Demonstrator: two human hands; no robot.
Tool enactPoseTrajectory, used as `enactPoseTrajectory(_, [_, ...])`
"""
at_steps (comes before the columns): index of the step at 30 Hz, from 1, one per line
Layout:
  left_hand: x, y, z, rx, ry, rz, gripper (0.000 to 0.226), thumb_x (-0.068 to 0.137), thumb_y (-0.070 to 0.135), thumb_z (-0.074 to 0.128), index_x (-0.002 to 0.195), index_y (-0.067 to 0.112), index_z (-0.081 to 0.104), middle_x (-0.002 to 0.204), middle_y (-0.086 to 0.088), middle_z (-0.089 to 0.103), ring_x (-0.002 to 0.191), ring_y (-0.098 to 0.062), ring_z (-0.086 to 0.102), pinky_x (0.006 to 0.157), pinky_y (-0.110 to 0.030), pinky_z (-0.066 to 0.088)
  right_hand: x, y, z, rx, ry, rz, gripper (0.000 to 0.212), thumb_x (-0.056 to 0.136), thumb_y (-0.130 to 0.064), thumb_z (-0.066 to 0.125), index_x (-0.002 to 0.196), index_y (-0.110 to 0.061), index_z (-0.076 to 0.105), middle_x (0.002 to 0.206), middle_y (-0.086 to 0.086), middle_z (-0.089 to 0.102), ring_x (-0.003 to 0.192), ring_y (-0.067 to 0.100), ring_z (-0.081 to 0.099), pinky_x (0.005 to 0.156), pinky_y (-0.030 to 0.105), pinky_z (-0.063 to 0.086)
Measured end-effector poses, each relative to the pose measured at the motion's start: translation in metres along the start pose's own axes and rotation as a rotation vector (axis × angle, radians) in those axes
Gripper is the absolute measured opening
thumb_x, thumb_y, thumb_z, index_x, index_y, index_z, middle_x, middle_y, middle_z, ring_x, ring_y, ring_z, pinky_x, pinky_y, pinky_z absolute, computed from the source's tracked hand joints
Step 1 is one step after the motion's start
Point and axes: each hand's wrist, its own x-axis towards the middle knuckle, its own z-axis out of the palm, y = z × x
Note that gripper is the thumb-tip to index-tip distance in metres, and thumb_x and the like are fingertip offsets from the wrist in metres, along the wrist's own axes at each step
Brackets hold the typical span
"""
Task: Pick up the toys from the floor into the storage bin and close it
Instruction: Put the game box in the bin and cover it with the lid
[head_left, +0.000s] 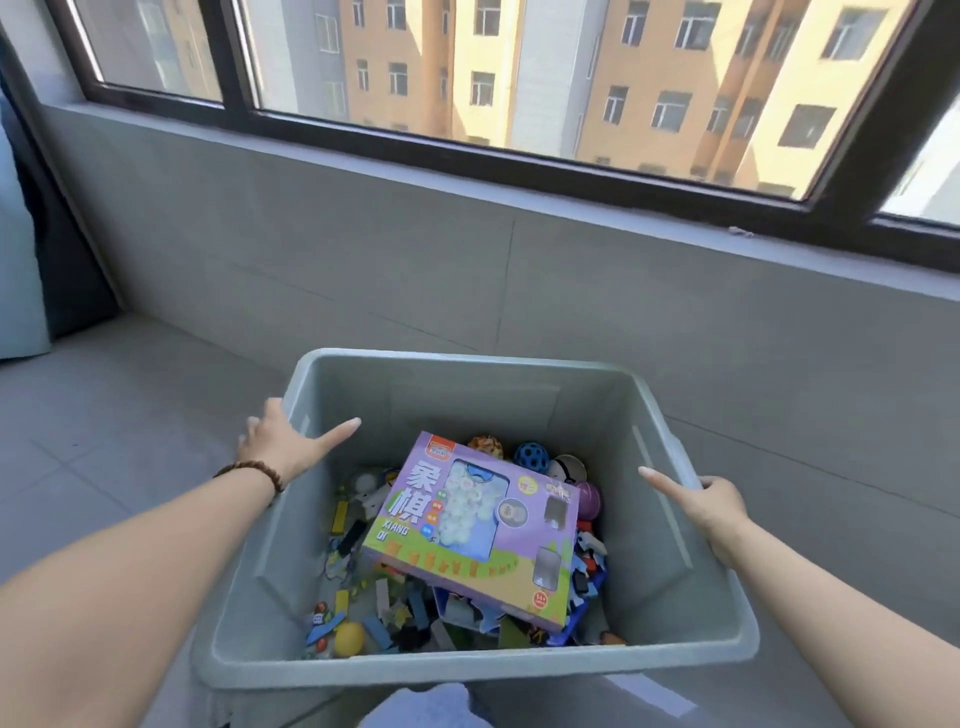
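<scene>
Nearest item: pale blue cloth (426, 706) at the bottom edge, touching the near wall of the bin.

Item, storage bin (467, 667): grey-green, open-topped, on the grey floor (104, 415) below the window (519, 78). No lid in view.

Item, contents: purple boxed game (467, 530) lying tilted on top of loose small toys, with a blue holed ball (531, 456) behind it and a yellow ball (349, 638) at the near left corner.

Item, left hand (280, 441): holds the left rim, thumb straight along the inner wall, fingers curled over the outside. Bead bracelet (254, 470) at the wrist.

Item, right hand (711, 499): holds the right rim in the same way.

Step, as I judge it: gathering looks finished, and the bin is being steadied or shifted. Next I would have to release the rim, find the lid, and seat it squarely. The box seems to sit below the rim, so it should not foul the lid.
</scene>
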Motion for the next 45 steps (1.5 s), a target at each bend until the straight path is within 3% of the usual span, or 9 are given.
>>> enactPoseTrajectory(5, [-0.049, 0.087, 0.056, 0.023, -0.152, 0.153, 0.124, 0.046, 0.089, 0.059, 0.143, 0.019, 0.023, 0.137, -0.015, 0.040, 0.127, -0.035, 0.039, 0.103, -0.049, 0.038, -0.022, 0.051, -0.114, 0.028, 0.201, 0.052, 0.092, 0.043, -0.070, 0.079, 0.104, -0.005, 0.059, 0.095, 0.011, 0.065, 0.082, 0.025, 0.063, 0.069, 0.032, 0.047])
enactPoseTrajectory(9, [-0.089, 0.135, 0.119, -0.023, -0.295, 0.240, 0.125, 0.044, 0.089, 0.059, 0.143, 0.020, 0.025, 0.137, -0.015, 0.040, 0.126, -0.035, 0.041, 0.105, -0.049, 0.036, -0.051, 0.093, -0.189, 0.058, 0.345, 0.120, 0.070, 0.061, -0.057, 0.079, 0.102, -0.003, 0.060, 0.095, 0.010, 0.065, 0.082, 0.025, 0.060, 0.071, 0.031, 0.043])
enactPoseTrajectory(15, [-0.160, 0.189, 0.236, 0.028, -0.513, 0.359, 0.127, 0.045, 0.089, 0.059, 0.144, 0.019, 0.021, 0.141, -0.016, 0.038, 0.128, -0.037, 0.040, 0.106, -0.050, 0.035, -0.078, 0.192, -0.276, 0.098, 0.560, 0.263, 0.062, 0.057, -0.058, 0.080, 0.086, -0.006, 0.065, 0.081, 0.006, 0.067, 0.074, 0.023, 0.063, 0.062, 0.031, 0.046])
enactPoseTrajectory(21, [-0.200, 0.209, 0.321, 0.127, -0.604, 0.419, 0.129, 0.043, 0.091, 0.055, 0.143, 0.016, 0.024, 0.142, -0.018, 0.038, 0.128, -0.039, 0.039, 0.106, -0.051, 0.035, -0.080, 0.275, -0.304, 0.134, 0.640, 0.337, 0.053, 0.066, -0.049, 0.079, 0.060, -0.018, 0.036, 0.057, -0.002, 0.037, 0.053, 0.014, 0.038, 0.049, 0.027, 0.026])
enactPoseTrajectory(32, [-0.207, 0.209, 0.378, 0.235, -0.605, 0.455, 0.123, 0.048, 0.090, 0.055, 0.142, 0.015, 0.029, 0.140, -0.019, 0.039, 0.129, -0.039, 0.037, 0.107, -0.051, 0.035, -0.049, 0.347, -0.299, 0.164, 0.624, 0.413, 0.059, 0.058, -0.062, 0.077, 0.063, -0.023, 0.033, 0.062, -0.004, 0.034, 0.055, 0.013, 0.035, 0.050, 0.027, 0.026])
enactPoseTrajectory(36, [-0.208, 0.208, 0.382, 0.276, -0.563, 0.471, 0.120, 0.055, 0.083, 0.059, 0.145, 0.013, 0.023, 0.142, -0.021, 0.035, 0.131, -0.040, 0.035, 0.108, -0.049, 0.033, -0.040, 0.357, -0.296, 0.135, 0.635, 0.449, 0.072, 0.053, -0.068, 0.075, 0.093, -0.011, 0.054, 0.088, 0.003, 0.057, 0.077, 0.019, 0.055, 0.060, 0.030, 0.040])
enactPoseTrajectory(40, [-0.207, 0.215, 0.370, 0.337, -0.648, 0.494, 0.125, 0.052, 0.086, 0.057, 0.144, 0.008, 0.025, 0.142, -0.019, 0.037, 0.130, -0.036, 0.037, 0.107, -0.048, 0.035, -0.040, 0.345, -0.299, 0.061, 0.545, 0.525, 0.101, 0.061, -0.064, 0.074, 0.134, -0.004, 0.040, 0.128, 0.009, 0.051, 0.119, 0.030, 0.050, 0.091, 0.037, 0.043])
enactPoseTrajectory(42, [-0.198, 0.217, 0.357, 0.348, -0.714, 0.526, 0.131, 0.040, 0.094, 0.052, 0.139, 0.010, 0.034, 0.138, -0.014, 0.045, 0.124, -0.033, 0.046, 0.103, -0.047, 0.041, -0.042, 0.327, -0.297, -0.162, 0.539, 0.570, 0.089, 0.074, -0.057, 0.068, 0.139, -0.006, 0.035, 0.140, 0.012, 0.045, 0.128, 0.032, 0.042, 0.104, 0.041, 0.038])
enactPoseTrajectory(45, [-0.185, 0.214, 0.324, 0.514, -0.658, 0.680, 0.116, 0.057, 0.088, 0.050, 0.144, 0.014, 0.029, 0.144, -0.012, 0.041, 0.129, -0.031, 0.042, 0.105, -0.043, 0.039, -0.034, 0.278, -0.279, -0.371, 0.666, 0.410, 0.064, 0.085, -0.040, 0.061, 0.137, -0.008, 0.041, 0.139, 0.015, 0.045, 0.129, 0.033, 0.040, 0.109, 0.042, 0.031])
